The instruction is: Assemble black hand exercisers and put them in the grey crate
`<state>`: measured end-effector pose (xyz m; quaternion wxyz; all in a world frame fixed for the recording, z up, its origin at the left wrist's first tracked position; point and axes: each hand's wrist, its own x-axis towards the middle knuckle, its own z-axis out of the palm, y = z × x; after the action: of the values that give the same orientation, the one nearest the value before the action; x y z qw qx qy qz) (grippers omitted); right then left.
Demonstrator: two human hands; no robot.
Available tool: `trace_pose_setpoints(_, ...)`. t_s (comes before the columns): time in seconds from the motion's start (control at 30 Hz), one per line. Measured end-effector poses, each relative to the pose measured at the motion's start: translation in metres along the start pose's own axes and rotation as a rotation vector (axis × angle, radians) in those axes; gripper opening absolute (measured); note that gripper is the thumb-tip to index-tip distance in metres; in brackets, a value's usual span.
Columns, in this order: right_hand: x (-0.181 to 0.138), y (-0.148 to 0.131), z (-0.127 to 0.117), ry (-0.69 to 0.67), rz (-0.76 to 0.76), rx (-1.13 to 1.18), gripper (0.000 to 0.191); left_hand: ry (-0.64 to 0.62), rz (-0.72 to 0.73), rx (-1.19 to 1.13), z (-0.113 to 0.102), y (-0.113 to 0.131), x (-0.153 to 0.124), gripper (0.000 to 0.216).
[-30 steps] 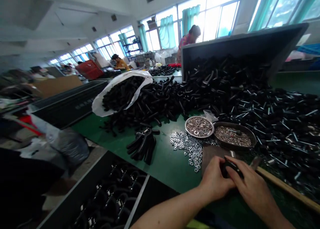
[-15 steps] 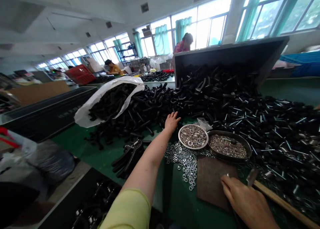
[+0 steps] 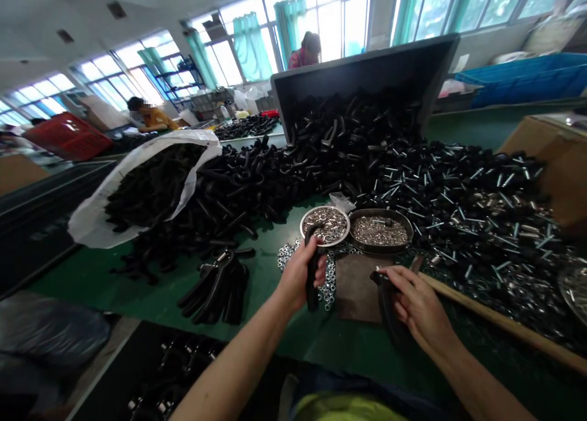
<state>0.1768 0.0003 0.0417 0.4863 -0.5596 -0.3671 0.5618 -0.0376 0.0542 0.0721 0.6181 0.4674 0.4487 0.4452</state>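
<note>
The left hand (image 3: 300, 274), low in the middle of the frame, is closed in a fist round a black tube (image 3: 313, 283). The tube stands nearly upright, and its bent top reaches over the near edge of a round dish (image 3: 302, 226) of washers. The right hand (image 3: 419, 308), lower right of centre, has its fingers curled round a curved piece (image 3: 384, 301), also black, with the thumb pressed on its upper end. That piece hangs down over the edge of a brown pad (image 3: 355, 286), which lies flat on the green table (image 3: 257, 237) between the two hands.

Loose nuts (image 3: 288, 259) are scattered just beside the left hand and partly under it. A second dish (image 3: 380, 213), darker, sits touching the first on its right. A wooden handle (image 3: 504, 324) runs from behind the right hand to the lower right edge.

Behind the dishes a large heap of black parts (image 3: 413, 182) spreads across the table, spilling from a tipped grey bin (image 3: 367, 69) at upper centre. At left a white bag (image 3: 137, 158) lies open, full of black tubes. A small bundle (image 3: 220, 283) of them lies apart at lower left of centre.

Two other people work far back: one (image 3: 305, 49) behind the bin, one in yellow (image 3: 149, 116) at upper left.
</note>
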Motion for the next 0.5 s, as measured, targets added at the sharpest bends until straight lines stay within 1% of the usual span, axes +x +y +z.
trace_pose_setpoints(0.03, -0.008, -0.003, 0.006, -0.012, -0.037, -0.045, 0.037, -0.042, -0.081, -0.142, 0.013, -0.009, -0.022, 0.035)
trace_pose_setpoints(0.07, -0.016, -0.005, 0.011, -0.014, -0.088, -0.101, 0.036, -0.061, -0.133, -0.236, 0.024, -0.016, -0.041, 0.04)
trace_pose_setpoints(0.1, -0.024, -0.007, 0.016, -0.005, -0.15, -0.162, 0.035, -0.065, -0.168, -0.294, 0.033, -0.022, -0.055, 0.046)
trace_pose_setpoints(0.17, -0.037, -0.009, 0.02, 0.018, -0.294, -0.285, 0.031, -0.057, -0.205, -0.343, 0.047, -0.027, -0.074, 0.056)
trace_pose_setpoints(0.27, -0.049, -0.011, 0.022, 0.018, -0.5, -0.427, 0.023, -0.036, -0.259, -0.339, 0.059, -0.024, -0.085, 0.063)
trace_pose_setpoints(0.37, -0.053, -0.012, 0.019, 0.027, -0.625, -0.506, 0.018, 0.016, -0.295, -0.274, 0.066, -0.018, -0.089, 0.066)
trace_pose_setpoints(0.43, -0.055, -0.012, 0.017, 0.017, -0.679, -0.54, 0.016, 0.057, -0.247, -0.225, 0.07, -0.016, -0.091, 0.065)
trace_pose_setpoints(0.5, -0.056, -0.012, 0.015, -0.029, -0.719, -0.577, 0.014, 0.07, -0.179, -0.161, 0.071, -0.016, -0.092, 0.063)
